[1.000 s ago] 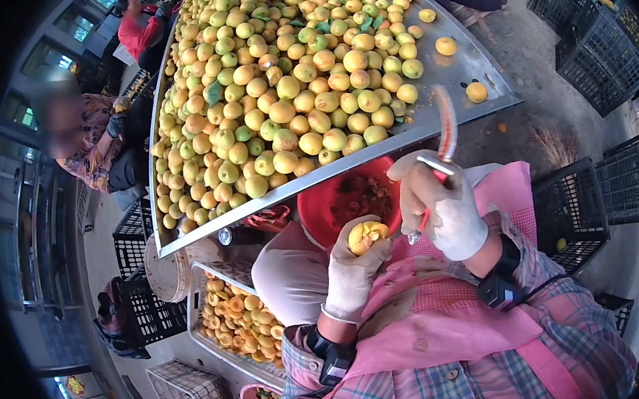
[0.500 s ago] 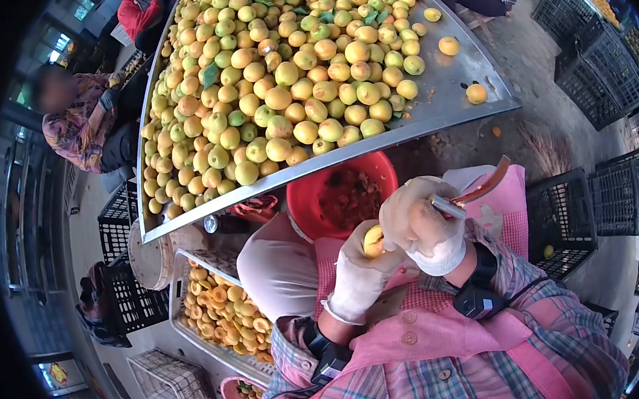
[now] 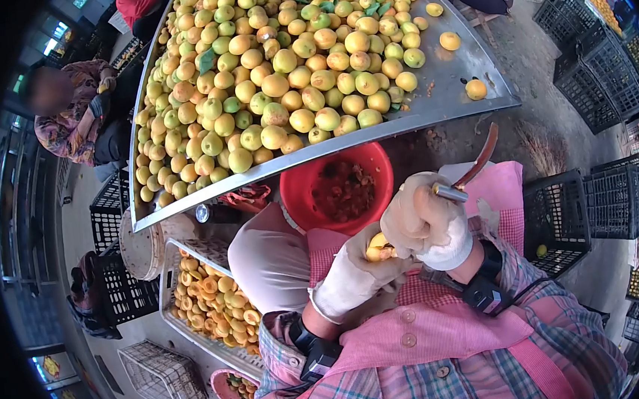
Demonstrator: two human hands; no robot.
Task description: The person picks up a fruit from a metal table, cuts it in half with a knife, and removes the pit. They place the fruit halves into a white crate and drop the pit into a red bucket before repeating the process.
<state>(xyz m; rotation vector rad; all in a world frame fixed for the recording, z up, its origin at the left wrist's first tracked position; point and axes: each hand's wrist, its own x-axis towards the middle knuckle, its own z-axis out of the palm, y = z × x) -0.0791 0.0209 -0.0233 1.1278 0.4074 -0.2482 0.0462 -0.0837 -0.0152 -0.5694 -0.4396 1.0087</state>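
Apricot (image 3: 378, 249) sits at two o'clock in my left hand (image 3: 355, 273), clamped; my right hand (image 3: 420, 218) grips a curved tool (image 3: 480, 158).

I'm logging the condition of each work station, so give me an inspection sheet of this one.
Surface: metal table, heaped with whole fruit; a few lie apart near its right edge.
Job's things: cut fruit in a white crate; red bowl holding dark scraps; a curved tool.
Clutter: leaves in the heap, small dark bits near the loose fruit.
Hands: gloved left hand holds a fruit; gloved right hand grips the tool.
Cables: dark cord by the right wrist device.
Surroundings: black crates at right, seated person at left.
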